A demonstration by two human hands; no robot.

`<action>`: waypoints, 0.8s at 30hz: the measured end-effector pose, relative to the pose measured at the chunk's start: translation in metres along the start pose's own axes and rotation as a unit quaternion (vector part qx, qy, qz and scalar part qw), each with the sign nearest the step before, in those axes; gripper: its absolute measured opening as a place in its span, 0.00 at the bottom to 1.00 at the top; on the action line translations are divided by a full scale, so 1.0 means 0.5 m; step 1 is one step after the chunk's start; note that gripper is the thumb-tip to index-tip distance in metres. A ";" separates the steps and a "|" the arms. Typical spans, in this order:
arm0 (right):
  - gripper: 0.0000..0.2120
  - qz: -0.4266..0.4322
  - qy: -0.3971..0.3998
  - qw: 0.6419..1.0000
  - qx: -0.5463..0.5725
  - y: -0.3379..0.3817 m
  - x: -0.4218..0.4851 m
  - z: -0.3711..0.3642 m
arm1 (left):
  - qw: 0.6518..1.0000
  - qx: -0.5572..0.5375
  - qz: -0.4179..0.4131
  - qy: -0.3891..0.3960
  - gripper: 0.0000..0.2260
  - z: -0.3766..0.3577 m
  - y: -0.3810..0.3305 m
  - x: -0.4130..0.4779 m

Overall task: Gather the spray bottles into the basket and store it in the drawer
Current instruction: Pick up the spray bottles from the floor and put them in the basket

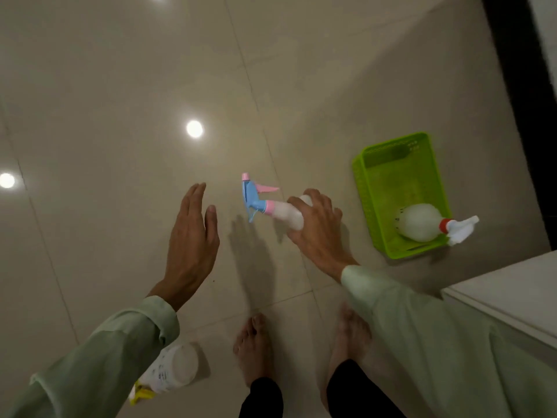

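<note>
View from a head camera, looking down at a glossy beige tiled floor (120,86). The person's right hand (316,227), in a pale green sleeve, wraps its fingers around the body of a translucent white plastic spray bottle with a blue and pink trigger head (271,206). The bottle is tilted, its head pointing left, just left of a lime green perforated plastic basket (401,182). The left hand (193,236) hovers with straight fingers and holds nothing.

In the basket lies a round frosted spray bottle with a red collar and white trigger (419,223), its nozzle poking over the rim. A third white bottle with a yellow trigger (174,369) lies on the floor near the left sleeve, partly hidden.

The held bottle looks light, stiff and smooth, possibly slippery. The body seems the safest place to hold it, since the thin trigger could snag or squeeze. A white cabinet corner (512,294) shows at lower right.
</note>
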State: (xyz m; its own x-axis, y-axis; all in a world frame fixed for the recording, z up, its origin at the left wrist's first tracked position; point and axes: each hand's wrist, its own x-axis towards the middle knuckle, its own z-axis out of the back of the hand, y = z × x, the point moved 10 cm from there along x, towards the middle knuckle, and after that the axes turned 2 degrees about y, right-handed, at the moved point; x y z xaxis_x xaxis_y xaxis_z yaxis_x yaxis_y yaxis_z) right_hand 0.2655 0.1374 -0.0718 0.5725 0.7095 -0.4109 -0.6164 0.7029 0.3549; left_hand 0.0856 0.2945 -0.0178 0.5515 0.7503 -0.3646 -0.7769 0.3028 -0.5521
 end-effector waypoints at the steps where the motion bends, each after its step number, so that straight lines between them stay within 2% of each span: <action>1: 0.29 -0.023 -0.026 0.998 0.048 -0.014 -0.004 0.036 | 1.000 -0.004 -0.010 0.003 0.22 0.006 -0.031 0.005; 5: 0.28 -0.081 -0.143 0.966 0.201 -0.066 -0.021 0.195 | 0.999 -0.015 -0.050 0.016 0.22 0.019 -0.179 0.022; 11: 0.27 -0.184 -0.269 0.905 0.273 -0.182 -0.052 0.330 | 0.992 -0.023 -0.112 0.054 0.23 -0.034 -0.374 0.035; 15: 0.29 -0.222 -0.328 0.852 0.341 -0.266 -0.058 0.337 | 0.987 -0.018 -0.141 0.081 0.24 -0.098 -0.443 0.039; 20: 0.24 -0.227 -0.385 0.803 0.394 -0.341 -0.052 0.314 | 0.981 -0.002 -0.167 0.101 0.23 -0.169 -0.478 0.054; 24: 0.23 -0.251 -0.387 0.786 0.412 -0.385 -0.034 0.271 | 0.977 0.008 -0.181 0.116 0.23 -0.215 -0.479 0.067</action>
State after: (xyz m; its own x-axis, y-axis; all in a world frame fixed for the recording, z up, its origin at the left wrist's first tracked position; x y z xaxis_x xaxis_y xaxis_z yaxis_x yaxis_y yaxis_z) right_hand 0.4476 -0.0030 -0.0194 0.9856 -0.0747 -0.1520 0.1692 0.4712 0.8656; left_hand 0.3228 0.1840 0.0215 0.8433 0.4399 -0.3089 -0.5221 0.5338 -0.6652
